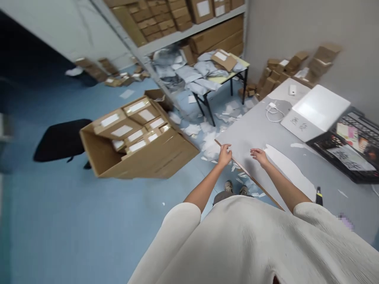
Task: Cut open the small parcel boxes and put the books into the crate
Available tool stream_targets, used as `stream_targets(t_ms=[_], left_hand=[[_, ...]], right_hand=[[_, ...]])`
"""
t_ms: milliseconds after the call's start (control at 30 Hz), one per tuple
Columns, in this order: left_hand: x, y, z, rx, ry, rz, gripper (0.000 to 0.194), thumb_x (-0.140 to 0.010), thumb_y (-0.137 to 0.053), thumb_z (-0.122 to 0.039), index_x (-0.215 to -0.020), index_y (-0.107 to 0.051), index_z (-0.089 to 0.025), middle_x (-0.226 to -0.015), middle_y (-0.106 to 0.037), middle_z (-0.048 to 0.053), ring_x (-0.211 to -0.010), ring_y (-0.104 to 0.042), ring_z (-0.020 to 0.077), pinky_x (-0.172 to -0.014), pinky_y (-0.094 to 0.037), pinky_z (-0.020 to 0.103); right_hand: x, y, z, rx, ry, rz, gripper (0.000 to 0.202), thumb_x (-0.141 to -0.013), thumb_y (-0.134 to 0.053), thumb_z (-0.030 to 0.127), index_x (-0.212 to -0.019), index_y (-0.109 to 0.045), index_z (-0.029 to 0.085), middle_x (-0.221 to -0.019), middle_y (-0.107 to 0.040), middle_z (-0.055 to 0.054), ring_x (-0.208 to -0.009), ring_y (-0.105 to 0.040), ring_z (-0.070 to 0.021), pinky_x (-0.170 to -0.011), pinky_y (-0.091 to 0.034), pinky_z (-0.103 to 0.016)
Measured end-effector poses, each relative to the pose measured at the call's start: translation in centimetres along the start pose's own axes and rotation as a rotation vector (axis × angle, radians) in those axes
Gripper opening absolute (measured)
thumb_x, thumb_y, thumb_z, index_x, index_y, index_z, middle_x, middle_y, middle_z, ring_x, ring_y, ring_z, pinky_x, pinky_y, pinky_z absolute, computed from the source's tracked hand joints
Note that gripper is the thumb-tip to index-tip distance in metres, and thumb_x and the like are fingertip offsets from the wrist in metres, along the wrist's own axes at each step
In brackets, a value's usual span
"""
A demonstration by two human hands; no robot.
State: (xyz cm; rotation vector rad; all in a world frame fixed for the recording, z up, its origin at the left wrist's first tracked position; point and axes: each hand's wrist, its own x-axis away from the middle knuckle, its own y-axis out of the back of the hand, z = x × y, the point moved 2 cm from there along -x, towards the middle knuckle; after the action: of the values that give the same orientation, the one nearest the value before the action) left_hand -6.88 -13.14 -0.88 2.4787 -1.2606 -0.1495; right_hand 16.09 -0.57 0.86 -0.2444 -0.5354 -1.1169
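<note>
Two hands, both empty with loosely bent fingers: left hand (pixel 225 155) by the edge of the desk (pixel 239 134), right hand (pixel 259 156) above it. One cutter (pixel 319 197) and one cable (pixel 274 114) lie on the desk.

The light grey tabletop (pixel 242 130) is broad and flat, with a thin brown edge running at a slant beside the left hand (pixel 225 155); whether the fingers touch that edge is unclear. Just beside the right hand (pixel 259 156) lies a long white piece (pixel 291 169), apparently paper, flat on the grey surface, with uneven, ragged outlines, narrow at the end by the wrist and broader along its middle. Its far end reaches toward the forearm and sleeve, and its surface looks plain and unmarked.
</note>
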Motion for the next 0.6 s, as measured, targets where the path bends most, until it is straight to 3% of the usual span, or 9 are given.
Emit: stream_targets(t_ms=[267, 433, 600], left_hand=[[3.0, 11.8, 4.5, 0.011, 0.1, -0.327, 0.039, -0.085, -0.062, -0.008, -0.119, -0.071, -0.025, -0.132, -0.064, 0.01, -0.119, -0.068, 0.0256, -0.111, -0.056, 0.046], [3.0, 19.6, 7.0, 0.02, 0.092, -0.452, 0.038, -0.084, -0.064, -0.007, -0.117, -0.072, -0.024, -0.128, -0.065, 0.011, -0.113, -0.069, 0.0248, -0.111, -0.056, 0.047], [2.9, 27.9, 10.0, 0.021, 0.103, -0.515, 0.037, -0.084, -0.065, -0.007, -0.116, -0.073, -0.024, -0.129, -0.066, 0.011, -0.116, -0.069, 0.0252, -0.113, -0.055, 0.047]], right_hand=[[-1.6, -14.6, 2.6, 0.166, 0.044, 0.316, 0.025, -0.071, -0.08, 0.038, -0.091, -0.077, 0.023, -0.098, -0.081, -0.007, -0.092, -0.076, -0.0237, -0.079, -0.055, -0.032], [-2.0, -23.9, 4.7, 0.259, 0.113, 0.394, 0.028, -0.071, -0.081, 0.042, -0.092, -0.075, 0.024, -0.101, -0.081, -0.008, -0.092, -0.076, -0.0235, -0.075, -0.054, -0.031], [-0.9, -32.8, 5.4, 0.3, 0.145, 0.458, 0.03, -0.071, -0.08, 0.042, -0.094, -0.076, 0.024, -0.107, -0.081, -0.008, -0.096, -0.075, -0.0228, -0.079, -0.055, -0.03]])
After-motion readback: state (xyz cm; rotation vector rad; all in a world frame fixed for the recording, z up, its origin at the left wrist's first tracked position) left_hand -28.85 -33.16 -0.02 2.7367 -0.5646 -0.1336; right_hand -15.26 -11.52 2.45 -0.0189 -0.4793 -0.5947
